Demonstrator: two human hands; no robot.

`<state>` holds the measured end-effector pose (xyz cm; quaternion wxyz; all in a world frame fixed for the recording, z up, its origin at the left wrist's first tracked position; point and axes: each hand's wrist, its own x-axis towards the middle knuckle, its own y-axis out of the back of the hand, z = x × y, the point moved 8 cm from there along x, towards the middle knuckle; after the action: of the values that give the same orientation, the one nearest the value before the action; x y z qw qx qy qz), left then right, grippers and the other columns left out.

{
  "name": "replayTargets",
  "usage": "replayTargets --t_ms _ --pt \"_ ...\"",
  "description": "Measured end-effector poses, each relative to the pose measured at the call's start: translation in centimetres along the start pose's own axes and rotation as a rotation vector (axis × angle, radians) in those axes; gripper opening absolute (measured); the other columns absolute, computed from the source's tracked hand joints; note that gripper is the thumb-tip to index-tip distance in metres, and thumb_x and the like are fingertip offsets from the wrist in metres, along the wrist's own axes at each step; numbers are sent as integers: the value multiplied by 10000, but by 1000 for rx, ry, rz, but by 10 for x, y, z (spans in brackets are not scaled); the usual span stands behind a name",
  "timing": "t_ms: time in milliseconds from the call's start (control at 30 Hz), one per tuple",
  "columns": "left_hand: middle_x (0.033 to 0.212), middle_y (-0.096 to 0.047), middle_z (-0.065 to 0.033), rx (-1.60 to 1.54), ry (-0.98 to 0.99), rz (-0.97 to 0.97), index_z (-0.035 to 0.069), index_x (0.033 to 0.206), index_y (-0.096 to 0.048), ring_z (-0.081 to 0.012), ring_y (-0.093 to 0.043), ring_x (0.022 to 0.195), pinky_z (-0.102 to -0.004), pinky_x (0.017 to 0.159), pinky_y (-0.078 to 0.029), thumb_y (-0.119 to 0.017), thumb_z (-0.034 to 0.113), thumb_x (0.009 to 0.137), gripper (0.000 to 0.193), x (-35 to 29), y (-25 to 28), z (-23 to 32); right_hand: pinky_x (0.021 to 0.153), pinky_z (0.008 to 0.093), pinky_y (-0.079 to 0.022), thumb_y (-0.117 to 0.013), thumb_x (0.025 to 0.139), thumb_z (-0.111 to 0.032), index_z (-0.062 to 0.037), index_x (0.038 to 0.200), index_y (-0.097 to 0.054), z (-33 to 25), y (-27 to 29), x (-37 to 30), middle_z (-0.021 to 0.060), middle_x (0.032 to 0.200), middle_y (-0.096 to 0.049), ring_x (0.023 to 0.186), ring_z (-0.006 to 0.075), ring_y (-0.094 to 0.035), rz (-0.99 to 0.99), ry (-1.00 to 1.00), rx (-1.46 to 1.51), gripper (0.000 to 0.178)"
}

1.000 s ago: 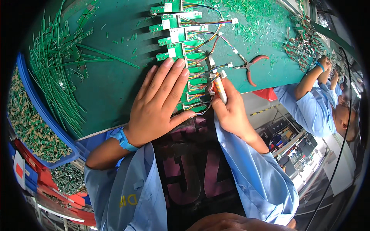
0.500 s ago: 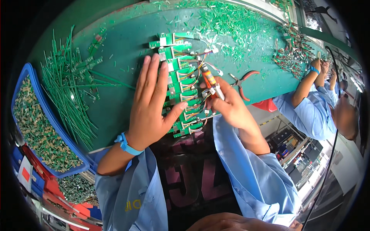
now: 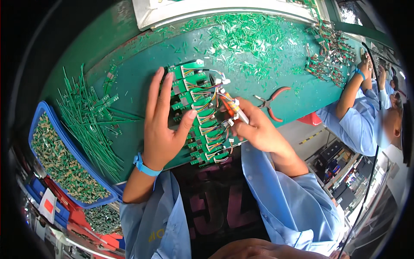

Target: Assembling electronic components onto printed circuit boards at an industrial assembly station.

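Our left hand [image 3: 161, 125] lies flat, fingers spread and unclenched, pressing on a row of small green circuit boards [image 3: 199, 114] with coloured wires, which runs down the green table [image 3: 267, 64] toward its near edge. Our right hand [image 3: 254, 127] is closed around a slim tool with an orange and white handle [image 3: 233, 108], its tip among the wires at the boards' right side; we cannot quite make out what kind of tool it is. Just beyond that hand, red-handled pliers [image 3: 271, 103] lie on the table, apart from it. A bundle of long green strips [image 3: 88, 125] lies left of our left hand, beside a blue bin [image 3: 45, 116] full of small green parts. Green offcuts [image 3: 241, 39] litter the far table. At the right, another person's hand [image 3: 365, 64] works over a heap of small parts [image 3: 327, 56].
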<state>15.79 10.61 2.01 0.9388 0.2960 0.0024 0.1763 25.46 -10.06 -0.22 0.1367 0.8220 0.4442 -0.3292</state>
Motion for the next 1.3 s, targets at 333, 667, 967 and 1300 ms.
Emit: replayTargets --t_ms 333,667,967,1300 --pt "1667 -485 -271 -111 -35 187 -44 1636 -475 -438 -544 1462 -510 1231 -454 -750 85 961 740 -49 20 5 930 469 -540 -784 807 -170 -59 1386 -681 -46 84 -26 157 1127 -703 1032 395 -667 683 444 -1168 599" --pt "1437 -684 -250 -1035 767 -324 -35 1405 -623 -345 -689 1285 -414 1131 -531 -608 50 1046 369 -200 -23 24 1042 425 -565 -773 981 -168 -7 1443 -615 -99 46 20 179 1383 -688 1190 362 -687 281 169 -1044 514" --pt "1519 -634 -275 -1451 966 -63 -13 1353 -613 -351 -666 1352 -432 1202 -518 -587 184 1160 277 -201 -78 32 1026 481 -581 -750 1008 -319 -20 1406 -669 -150 -14 38 197 1315 -751 1126 392 -727 158 1201 -1088 504" --pt "1354 -679 -179 -1454 805 407 43 1315 -600 -316 -697 1304 -459 1173 -564 -553 221 1212 211 -188 -63 -1 955 482 -592 -754 996 -361 -87 1414 -690 -145 -10 77 170 1227 -779 1023 368 -742 131 1053 -1054 504"
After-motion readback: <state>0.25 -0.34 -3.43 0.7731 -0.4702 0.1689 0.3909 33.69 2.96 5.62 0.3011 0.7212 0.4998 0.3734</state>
